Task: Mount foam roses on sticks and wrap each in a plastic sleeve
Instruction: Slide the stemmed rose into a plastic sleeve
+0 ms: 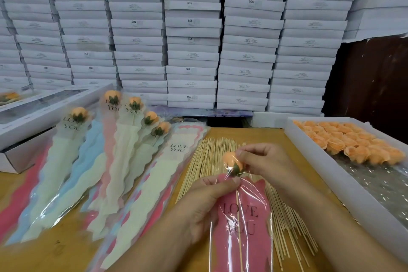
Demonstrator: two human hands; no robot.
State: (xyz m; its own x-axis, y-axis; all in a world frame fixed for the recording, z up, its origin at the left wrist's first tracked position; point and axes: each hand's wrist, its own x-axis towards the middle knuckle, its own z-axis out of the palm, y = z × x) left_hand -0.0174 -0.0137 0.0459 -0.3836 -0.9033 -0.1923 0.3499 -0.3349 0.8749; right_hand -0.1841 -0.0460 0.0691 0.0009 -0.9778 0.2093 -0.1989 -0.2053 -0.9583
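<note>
- Hands meet low in the middle of the view: the right hand (262,162) pinches an orange foam rose (231,161) by its head, fingertips curled on the petals, so part of the bloom is hidden behind them.
- The left hand (205,203) grips the top edge of a pink plastic sleeve (245,227) printed "LOVE YOU"; thumb and fingers close on the clear film just below the rose's green calyx.
- A thin wooden stick (238,227) runs down from the rose inside the sleeve; its lower end is cut off by the bottom edge of the frame, as is the sleeve.
- The join between stick and rose is covered by calyx and glare on the film, so how deep it sits cannot be told.
- Behind the hands a pile of bare sticks (212,161) lies fanned on the wooden table (247,134).
- To the left lie empty sleeves (154,183) in a stack, and finished wrapped roses (123,130) overlapping one another; their stems are mostly blurred.
- On the right a white tray (326,174) holds rows of loose orange rose heads (353,139); its near end is out of view.
- Stacked white boxes (192,40) fill the background; their small labels are too faint to read, apart from "SGS".
</note>
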